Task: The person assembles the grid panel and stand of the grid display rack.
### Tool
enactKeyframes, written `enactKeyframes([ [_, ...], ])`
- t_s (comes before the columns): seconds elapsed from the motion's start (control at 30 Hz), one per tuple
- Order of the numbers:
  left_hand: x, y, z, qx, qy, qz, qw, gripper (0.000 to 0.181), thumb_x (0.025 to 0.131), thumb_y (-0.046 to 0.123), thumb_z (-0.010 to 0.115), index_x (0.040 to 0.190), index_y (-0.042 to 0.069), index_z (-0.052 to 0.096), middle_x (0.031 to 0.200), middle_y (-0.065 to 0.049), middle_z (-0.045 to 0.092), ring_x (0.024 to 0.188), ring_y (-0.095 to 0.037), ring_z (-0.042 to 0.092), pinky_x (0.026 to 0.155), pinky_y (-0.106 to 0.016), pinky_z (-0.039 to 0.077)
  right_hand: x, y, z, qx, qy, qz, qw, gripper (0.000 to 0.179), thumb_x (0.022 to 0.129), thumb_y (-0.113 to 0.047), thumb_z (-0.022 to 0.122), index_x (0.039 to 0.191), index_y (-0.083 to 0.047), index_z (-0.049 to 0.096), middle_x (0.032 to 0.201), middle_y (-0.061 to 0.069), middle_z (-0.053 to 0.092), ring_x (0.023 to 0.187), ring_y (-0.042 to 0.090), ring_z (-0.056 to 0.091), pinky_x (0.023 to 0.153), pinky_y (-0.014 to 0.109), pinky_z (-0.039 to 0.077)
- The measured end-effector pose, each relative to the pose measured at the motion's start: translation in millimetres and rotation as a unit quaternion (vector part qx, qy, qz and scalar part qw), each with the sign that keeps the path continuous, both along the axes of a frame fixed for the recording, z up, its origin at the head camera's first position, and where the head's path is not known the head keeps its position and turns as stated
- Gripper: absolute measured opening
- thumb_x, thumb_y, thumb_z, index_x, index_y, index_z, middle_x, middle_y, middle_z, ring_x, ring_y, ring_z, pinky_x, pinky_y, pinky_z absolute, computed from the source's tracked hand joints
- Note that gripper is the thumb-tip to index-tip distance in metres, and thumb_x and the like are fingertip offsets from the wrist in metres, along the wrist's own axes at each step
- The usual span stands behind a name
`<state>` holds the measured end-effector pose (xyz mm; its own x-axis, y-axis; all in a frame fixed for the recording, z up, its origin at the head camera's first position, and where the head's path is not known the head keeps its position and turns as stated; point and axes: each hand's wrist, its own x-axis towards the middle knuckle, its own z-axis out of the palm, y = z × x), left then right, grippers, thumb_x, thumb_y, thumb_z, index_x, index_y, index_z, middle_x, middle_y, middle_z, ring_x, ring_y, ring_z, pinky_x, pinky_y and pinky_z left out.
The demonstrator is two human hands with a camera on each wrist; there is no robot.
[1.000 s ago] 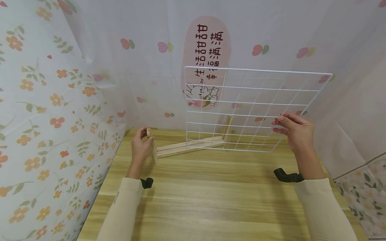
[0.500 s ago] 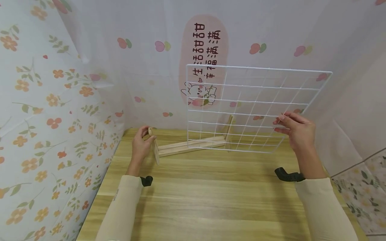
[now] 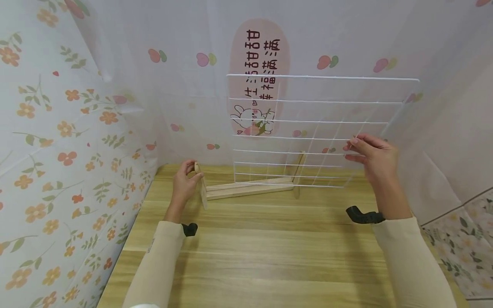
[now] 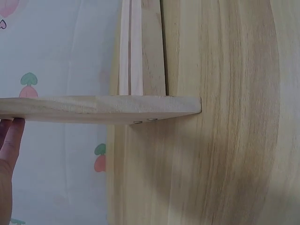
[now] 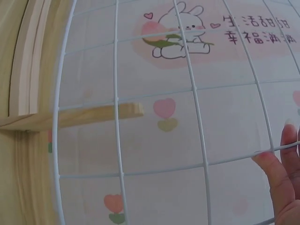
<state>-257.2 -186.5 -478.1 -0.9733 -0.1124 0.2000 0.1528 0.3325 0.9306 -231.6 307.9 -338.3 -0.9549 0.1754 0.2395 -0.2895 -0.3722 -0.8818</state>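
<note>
My left hand [image 3: 185,182] grips the top of the left upright of a pale wooden stand [image 3: 231,193], which rests at the back of the table. A grooved strip joins its two uprights. In the left wrist view, the near upright [image 4: 103,104] shows two screw heads, with fingertips at its far end. My right hand [image 3: 375,156] pinches a wire of a white wire grid panel [image 3: 323,77], held up at a tilt. The panel's lower edge overlaps the strip in the head view. Through the mesh [image 5: 55,140], the right wrist view shows the other upright [image 5: 93,115].
A white curtain [image 3: 185,25] printed with fruit, a rabbit and lettering hangs behind the table. Flowered cloth [image 3: 77,171] covers the left side, and a pale wall panel [image 3: 454,141] stands on the right. The wood-grain table [image 3: 269,256] stretches toward the person.
The wire grid has shifted a little up and left, and its tilt has changed. The wooden stand has moved slightly right with the left hand still gripping it.
</note>
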Motion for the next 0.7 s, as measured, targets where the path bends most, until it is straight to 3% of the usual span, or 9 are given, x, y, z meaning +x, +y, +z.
enactKeyframes([
  [0.3, -2.2, 5.5, 3.0, -0.005, -0.027, -0.009, 0.9996, 0.049, 0.088, 0.008, 0.071, 0.133, 0.010, 0.050, 0.136, -0.015, 0.057, 0.128, -0.027, 0.051, 0.097, -0.045, 0.050, -6.6, -13.9, 13.5, 0.010, -0.002, 0.011, 0.9999, 0.016, 0.080, 0.006, 0.074, 0.095, 0.010, 0.069, 0.082, 0.016, 0.073, 0.072, 0.028, 0.073, 0.063, 0.041, 0.056],
  [0.7, -8.2, 11.6, 3.8, -0.012, -0.029, -0.015, 0.9994, 0.051, 0.087, 0.008, 0.073, 0.132, 0.008, 0.051, 0.136, -0.015, 0.057, 0.127, -0.028, 0.053, 0.098, -0.048, 0.048, -12.9, -26.0, 25.9, 0.039, 0.011, 0.007, 0.9992, 0.018, 0.082, 0.005, 0.073, 0.097, 0.013, 0.068, 0.081, 0.015, 0.073, 0.070, 0.027, 0.072, 0.062, 0.041, 0.057],
])
